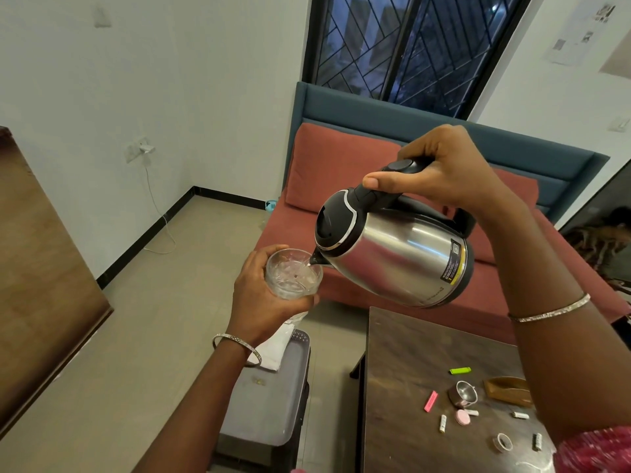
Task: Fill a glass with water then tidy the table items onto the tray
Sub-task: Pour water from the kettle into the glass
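Note:
My left hand (263, 298) grips a clear cut glass (293, 274) held up over the floor. My right hand (440, 172) holds the black handle of a steel electric kettle (396, 250), tilted so its spout touches the glass rim; a thin stream of water runs into the glass. Below my left arm a grey tray (269, 404) carries a white cloth (275, 349). On the dark wooden table (409, 353) lie a green marker (460, 370), a pink marker (430, 401), a small steel strainer (466, 391), a pink round lid (463, 417) and several small batteries.
A wooden holder (508, 390) and a tape ring (503, 442) also sit on the table. A red sofa (341, 172) with a blue back stands behind it under the window. A brown board (37, 274) leans at the left. A white cable (160, 220) trails on the floor.

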